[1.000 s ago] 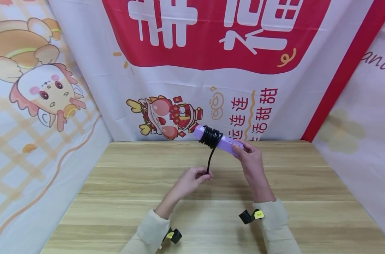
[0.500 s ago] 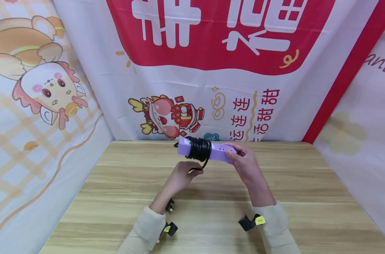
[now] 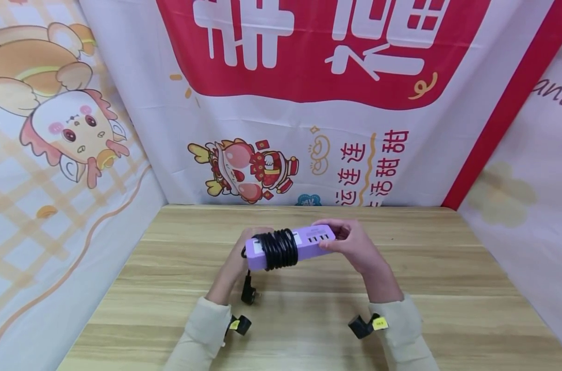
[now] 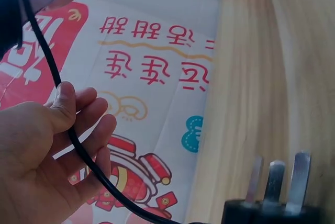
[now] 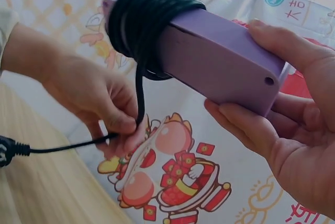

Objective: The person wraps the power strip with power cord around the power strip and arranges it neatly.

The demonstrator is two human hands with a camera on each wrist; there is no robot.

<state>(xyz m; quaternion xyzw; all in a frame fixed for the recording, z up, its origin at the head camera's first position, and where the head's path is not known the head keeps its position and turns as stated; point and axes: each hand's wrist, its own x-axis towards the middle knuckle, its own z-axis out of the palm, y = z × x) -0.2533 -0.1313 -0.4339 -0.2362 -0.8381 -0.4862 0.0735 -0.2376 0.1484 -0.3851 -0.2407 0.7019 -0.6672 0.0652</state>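
Note:
My right hand [image 3: 355,245] grips one end of a purple power strip [image 3: 309,250], thumb on one side and fingers on the other, holding it above the table. A black cord [image 3: 281,250] is wound in several turns round the strip's other end. Partly hidden behind that end is my left hand [image 3: 234,260] in the head view. The left wrist view shows the left hand [image 4: 47,145] pinching the loose cord [image 4: 86,156] between thumb and index finger, the other fingers loosely bent. From this cord hangs a black plug [image 3: 248,293] with metal prongs, below the left hand.
Beneath the hands lies a wood-grain table [image 3: 425,268]. A white and red printed cloth [image 3: 281,118] hangs along its back edge, with patterned cloths [image 3: 77,232] at the sides. Small black cameras [image 3: 362,326] sit on both sleeves.
The strip has come down and left, nearer me, and its socket side now faces up more. My left hand has moved left and behind the wound end, carrying the cord; the plug has come into view.

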